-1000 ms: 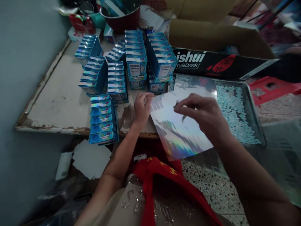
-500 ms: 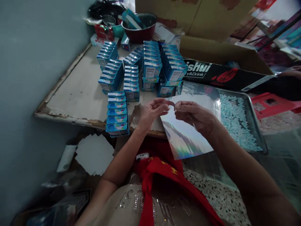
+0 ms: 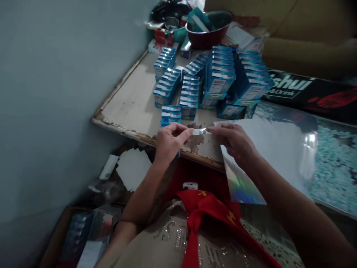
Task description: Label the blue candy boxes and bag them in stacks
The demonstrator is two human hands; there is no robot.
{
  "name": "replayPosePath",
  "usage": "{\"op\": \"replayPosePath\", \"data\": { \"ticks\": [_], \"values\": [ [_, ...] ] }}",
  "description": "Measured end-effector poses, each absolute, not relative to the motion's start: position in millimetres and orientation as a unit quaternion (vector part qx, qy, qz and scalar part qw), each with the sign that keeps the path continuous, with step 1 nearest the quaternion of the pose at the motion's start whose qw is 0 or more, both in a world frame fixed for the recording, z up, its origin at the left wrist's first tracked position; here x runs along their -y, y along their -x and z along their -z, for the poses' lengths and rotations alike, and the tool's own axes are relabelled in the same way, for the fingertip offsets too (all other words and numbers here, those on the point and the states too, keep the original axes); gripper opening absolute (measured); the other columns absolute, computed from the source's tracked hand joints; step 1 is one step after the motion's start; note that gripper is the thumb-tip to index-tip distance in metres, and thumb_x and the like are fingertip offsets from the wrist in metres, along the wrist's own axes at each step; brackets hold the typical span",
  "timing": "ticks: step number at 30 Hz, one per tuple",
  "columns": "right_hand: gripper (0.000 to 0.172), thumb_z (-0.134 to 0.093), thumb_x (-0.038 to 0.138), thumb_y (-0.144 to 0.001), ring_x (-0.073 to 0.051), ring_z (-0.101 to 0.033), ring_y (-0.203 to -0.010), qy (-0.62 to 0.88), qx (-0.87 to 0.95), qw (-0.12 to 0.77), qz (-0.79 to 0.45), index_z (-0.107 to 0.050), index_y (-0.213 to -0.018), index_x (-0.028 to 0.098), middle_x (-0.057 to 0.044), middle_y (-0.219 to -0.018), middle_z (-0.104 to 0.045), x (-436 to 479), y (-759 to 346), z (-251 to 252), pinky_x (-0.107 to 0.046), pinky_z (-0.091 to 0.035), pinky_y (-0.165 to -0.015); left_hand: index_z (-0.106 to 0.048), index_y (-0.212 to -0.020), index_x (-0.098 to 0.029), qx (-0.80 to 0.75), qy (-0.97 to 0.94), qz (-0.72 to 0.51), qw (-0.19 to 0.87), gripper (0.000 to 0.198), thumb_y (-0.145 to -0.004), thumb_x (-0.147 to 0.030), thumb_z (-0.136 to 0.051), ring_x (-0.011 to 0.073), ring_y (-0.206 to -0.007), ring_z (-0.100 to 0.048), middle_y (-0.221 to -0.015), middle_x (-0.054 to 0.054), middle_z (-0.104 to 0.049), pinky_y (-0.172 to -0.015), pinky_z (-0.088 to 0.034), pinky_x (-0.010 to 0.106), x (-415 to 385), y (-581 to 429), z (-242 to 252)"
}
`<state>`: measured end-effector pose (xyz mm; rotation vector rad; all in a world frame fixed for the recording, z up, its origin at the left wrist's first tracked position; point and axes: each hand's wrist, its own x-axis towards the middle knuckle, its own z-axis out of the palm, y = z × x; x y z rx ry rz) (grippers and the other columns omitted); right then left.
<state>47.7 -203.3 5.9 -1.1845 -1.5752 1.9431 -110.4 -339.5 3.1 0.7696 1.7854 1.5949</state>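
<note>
Evidently the left hand and right hand pinch opposite ends of a short, shiny silver strip between them; an iridescent silver sheet lies beneath the right, blue rectangular boxes beyond the left

Strip: thin, film-like, shiny. Sheet: smooth, glossy, with a rainbow metallic sheen. Blue boxes: printed card by look, glossy, highlights along edges. Surface: pale coating, stained and worn; edging of rough, chipped wood. Bowl: dark red, glossy, enamelled-metal look. Carton: brown cardboard, matt. Wall: smooth, matt. Red garment: soft cloth, matt. Shirt: beige cloth, glittering studs.
</note>
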Motion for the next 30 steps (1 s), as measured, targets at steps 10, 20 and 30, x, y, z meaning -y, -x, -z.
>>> {"op": "replayPosePath", "data": {
  "ticks": [10, 20, 30],
  "values": [
    [0.041, -0.089, 0.049, -0.063, -0.008, -0.033, -0.053, 0.347, 0.731, 0.144, -0.570, -0.061, -0.056, 0.019, 0.006, -0.051, -0.042, 198.3, 82.7, 14.8, -0.030, -0.022, -0.053, -0.070, -0.063, -0.017, -0.712, -0.229, -0.557, 0.361, 0.021, -0.069, -0.028, -0.087, 0.0079, -0.052, -0.050, -0.062, 0.002, -0.066, -0.055, -0.046, 0.024, 347.5, 241.8, 13.2],
    [0.028, -0.082, 0.032, -0.067, -0.009, -0.037, -0.056, 0.375, 0.749, 0.116, -0.534, -0.061, -0.055, 0.018, 0.005, -0.053, -0.046, 201.1, 96.4, 18.6, -0.030, -0.026, -0.056, -0.069, -0.061, -0.018, -0.695, -0.212, -0.551, 0.411, 0.023, -0.062, -0.031, -0.088, 0.0077, -0.051, -0.046, -0.059, 0.001, -0.061, -0.056, -0.043, 0.027, 342.3, 262.0, 37.1],
    [0.027, -0.082, 0.031, -0.069, -0.010, -0.039, -0.055, 0.380, 0.763, 0.103, -0.513, -0.062, -0.055, 0.019, 0.005, -0.052, -0.046, 195.8, 99.5, 26.9, -0.029, -0.028, -0.055, -0.067, -0.059, -0.017, -0.686, -0.211, -0.552, 0.425, 0.023, -0.061, -0.031, -0.086, 0.0073, -0.050, -0.045, -0.057, 0.000, -0.059, -0.052, -0.040, 0.024, 338.3, 264.4, 45.6]
  ]
}}
